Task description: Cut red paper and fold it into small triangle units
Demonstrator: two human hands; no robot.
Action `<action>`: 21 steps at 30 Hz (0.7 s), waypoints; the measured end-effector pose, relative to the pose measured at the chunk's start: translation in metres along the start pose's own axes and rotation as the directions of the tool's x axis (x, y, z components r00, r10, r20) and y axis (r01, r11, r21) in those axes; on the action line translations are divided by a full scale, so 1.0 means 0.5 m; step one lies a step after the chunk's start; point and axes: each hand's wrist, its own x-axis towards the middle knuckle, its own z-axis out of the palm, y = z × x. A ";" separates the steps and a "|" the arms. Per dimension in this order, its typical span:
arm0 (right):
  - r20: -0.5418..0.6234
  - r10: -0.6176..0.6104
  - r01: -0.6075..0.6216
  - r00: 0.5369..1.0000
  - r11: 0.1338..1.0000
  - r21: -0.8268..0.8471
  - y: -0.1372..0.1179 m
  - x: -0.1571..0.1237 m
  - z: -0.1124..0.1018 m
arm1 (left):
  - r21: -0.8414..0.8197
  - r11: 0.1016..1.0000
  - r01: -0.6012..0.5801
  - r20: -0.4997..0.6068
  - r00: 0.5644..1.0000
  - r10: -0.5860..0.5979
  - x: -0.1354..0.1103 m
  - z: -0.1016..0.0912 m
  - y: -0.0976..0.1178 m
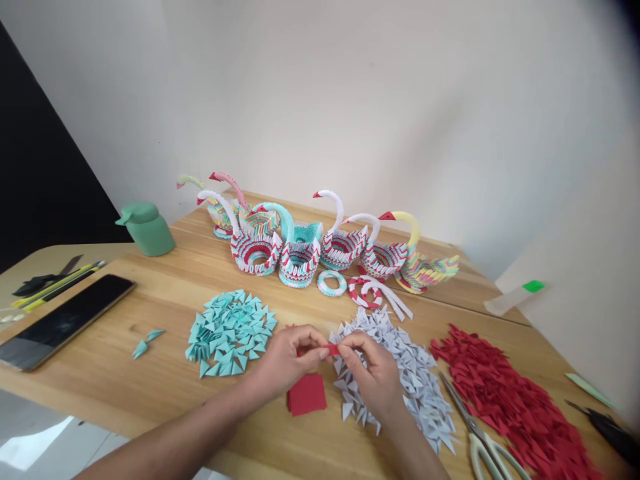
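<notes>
A small piece of red paper (332,349) is pinched between my two hands, above the middle of the table's near side. My left hand (296,355) grips its left end with thumb and fingers. On the right end, my right hand (369,368) holds it the same way. Just below my left hand lies a stack of red paper rectangles (307,395). Under and around my right hand spreads a pile of pale lilac folded paper triangles (417,373). A pile of teal folded triangles (233,333) sits left of my left hand.
Several paper swans (299,261) stand behind the piles, with a teal-and-white ring (332,283) in front. Red triangles (510,393) and scissors (475,427) lie at right. A phone (65,320) and green lidded container (150,230) are at left.
</notes>
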 end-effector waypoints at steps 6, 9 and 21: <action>-0.023 -0.042 0.042 0.999 0.999 -0.024 -0.002 -0.001 0.001 | -0.443 0.857 0.264 0.207 0.960 -0.189 0.004 -0.003 0.000; -0.005 -0.059 0.059 0.998 0.998 -0.003 0.002 -0.001 0.003 | -0.471 0.832 0.294 0.230 0.951 -0.206 0.002 -0.005 0.005; 0.020 -0.118 0.119 0.993 0.992 -0.029 0.010 0.003 0.000 | -0.457 0.838 0.299 0.237 0.949 -0.210 0.002 -0.009 0.006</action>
